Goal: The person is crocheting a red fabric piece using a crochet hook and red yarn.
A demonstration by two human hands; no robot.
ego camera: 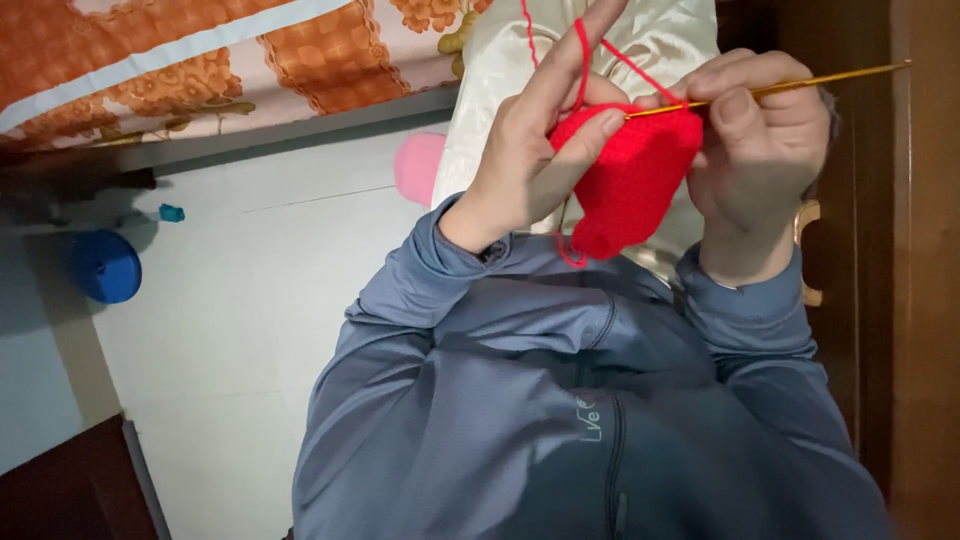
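Should the loop slide off the tip of the gold crochet hook (770,92), stitches could be lost from the red crocheted piece (625,175); that would likely be caused by slack in the red yarn (583,62), which is tensioned only over one raised finger. A split strand is a further risk, judged from how closely the hook tip is buried at the upper edge of the work. Nearest the camera, a grey-blue sleeved top (560,400) is recorded. Above it, the left hand (530,165) is closed on the piece, thumb pressed to its face, index finger raised with yarn over it. The right hand (760,140) is closed around the hook shaft, touching the piece's right edge. The piece is thus held between both hands. Beyond, cream fabric (660,35) and an orange patterned bedcover (200,60) are noted.
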